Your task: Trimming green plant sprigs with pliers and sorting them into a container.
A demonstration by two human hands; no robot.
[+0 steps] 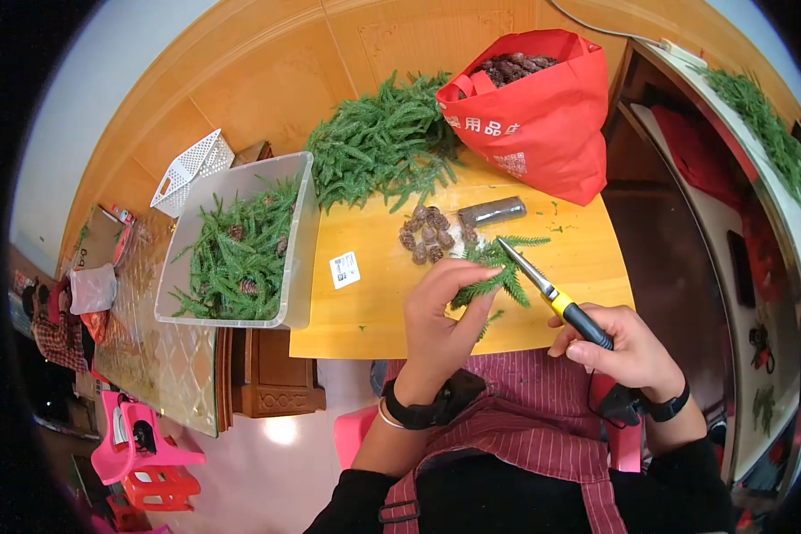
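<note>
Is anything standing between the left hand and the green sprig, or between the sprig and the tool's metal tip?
Nothing visible. The left hand pinches the green sprig directly; the yellow-and-black tool in the right hand has its metal tip right at the sprig, though contact is unclear. The pine cones lie off to the left.

Large white characters (484, 126) run across the front of the red bag (556, 129), with a pale square code (513, 164) below them. A white label (345, 270) on the counter (356, 325) carries a dark square code and fine print too small to read. At far left, a brown carton (104, 235) shows some dark, unclear lettering (84, 257).
</note>
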